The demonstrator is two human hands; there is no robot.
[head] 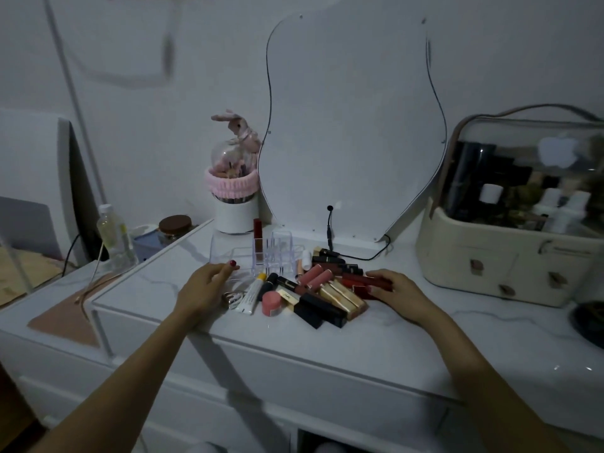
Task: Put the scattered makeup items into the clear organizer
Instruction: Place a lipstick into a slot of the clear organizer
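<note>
Marble-patterned white dresser top (408,308) carries everything, with one wavy-edged mirror (353,125) leaning at the back and one cream cosmetic case (510,256) with a clear domed lid to the right. One clear organizer (261,253), hard transparent plastic with upright slots, stands before the mirror; a single dark red lip tube (258,243) stands vertical in a slot. Just in front lies the heap of makeup items (313,289): three gold rectangular lipsticks, two pink glosses, one white squeeze tube and one round pink pot, mostly lying flat, long axes fanned diagonally. Left hand (206,286) touches the organizer's front edge, fingers loosely curled, holding nothing. Right hand (395,286) curls its fingers on a red tube (366,280) lying crosswise.
</note>
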